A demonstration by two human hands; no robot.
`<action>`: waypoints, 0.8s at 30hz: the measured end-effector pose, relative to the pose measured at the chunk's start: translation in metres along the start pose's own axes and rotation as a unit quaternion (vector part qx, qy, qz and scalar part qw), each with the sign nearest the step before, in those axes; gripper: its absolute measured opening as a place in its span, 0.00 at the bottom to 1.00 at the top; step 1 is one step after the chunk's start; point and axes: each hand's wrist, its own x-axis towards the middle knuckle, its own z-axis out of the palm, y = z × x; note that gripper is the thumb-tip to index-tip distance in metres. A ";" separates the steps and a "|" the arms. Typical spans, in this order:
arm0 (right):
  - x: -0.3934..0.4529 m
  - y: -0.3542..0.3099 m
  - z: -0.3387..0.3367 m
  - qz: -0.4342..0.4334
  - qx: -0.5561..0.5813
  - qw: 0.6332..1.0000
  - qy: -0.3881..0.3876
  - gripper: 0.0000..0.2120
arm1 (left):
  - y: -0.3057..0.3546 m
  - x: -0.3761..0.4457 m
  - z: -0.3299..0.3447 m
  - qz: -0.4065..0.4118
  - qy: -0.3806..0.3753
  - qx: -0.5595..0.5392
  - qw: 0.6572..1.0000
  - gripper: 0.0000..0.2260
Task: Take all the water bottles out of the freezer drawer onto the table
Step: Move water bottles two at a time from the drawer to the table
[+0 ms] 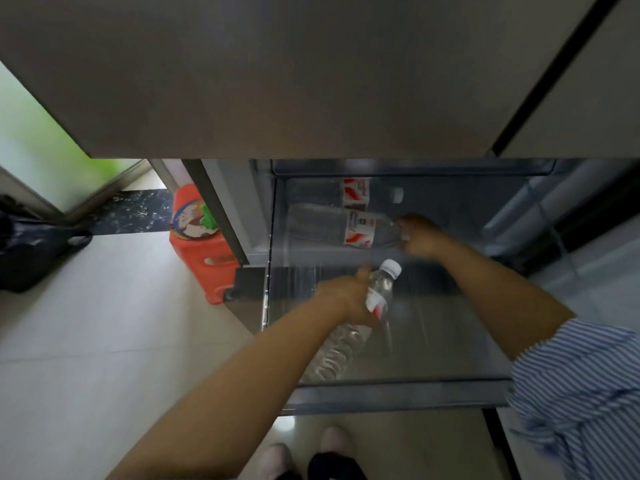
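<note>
**Both hands on bottles in the open freezer drawer**

Pale floor tiles (86, 323) run left of the pulled-out freezer drawer (398, 396), beside an orange stool (201, 258). Left hand (346, 299) has its fingers wrapped around a clear water bottle (379, 292), white cap pointing up-right, above the drawer. Right hand (420, 237) closes around the neck of a second bottle (332, 228) lying on its side deeper in. A third bottle (356, 192) lies behind it. All carry red-and-white labels; the print is too blurred to read.
</note>
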 end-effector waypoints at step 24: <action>-0.163 0.023 -0.047 0.080 0.294 0.890 0.339 0.09 | 0.042 0.029 -0.017 -0.057 0.066 -0.029 0.996 0.24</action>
